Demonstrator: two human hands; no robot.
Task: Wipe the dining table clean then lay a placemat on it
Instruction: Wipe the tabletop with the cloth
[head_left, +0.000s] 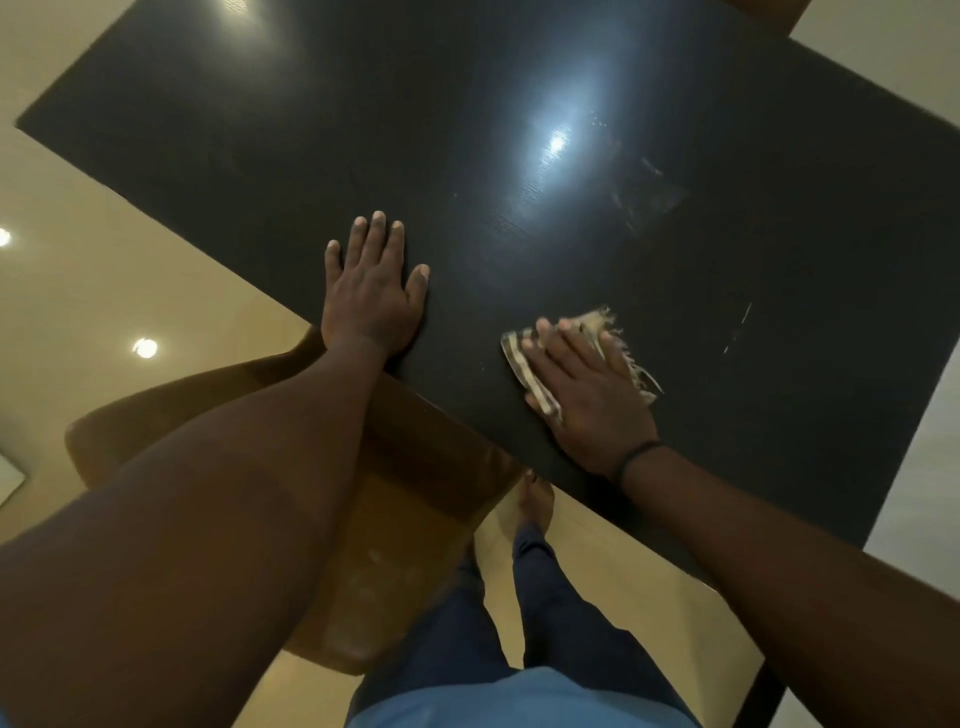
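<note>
- The left forearm (218, 519) fills the 7 o'clock corner, nearest the lens; the right forearm (779, 561) crosses the 4 o'clock corner with a dark band (636, 457) at the wrist.
- Between them at 6 o'clock: a blue shirt hem, dark trousers and one bare foot (537, 501) on the pale floor (78, 291).
- A brown chair (415, 499) sits under the left arm, tucked against the near edge of the table.
- The table (363, 114) is a dark, glossy slab running from 10 o'clock to 3 o'clock.
- The left hand (371, 296) lies flat on the table just left of centre, fingers straight and spread, holding nothing; it looks to be bracing.
- The right hand (587, 389) presses the cloth (524, 371) down at about 4 o'clock from centre, near the table's near edge, fingers extended over it rather than curled round.
- The cloth is striped and frayed, threads trailing out toward 3 o'clock.
- Step in hand, as I judge it: wiping. Faint smears at 2 o'clock beside the lamp glare (556, 145), and pale streaks at 3 o'clock, look unwiped.
- The next move calls for sweeping the cloth outward to those marks under steady pressure.
- No placemat is in view, so that step is not yet begun.
- Hard to make out: most of the cloth under the palm; whether the smears are dirt or reflection; the table's far corners, cut off at 12 and 3 o'clock.
</note>
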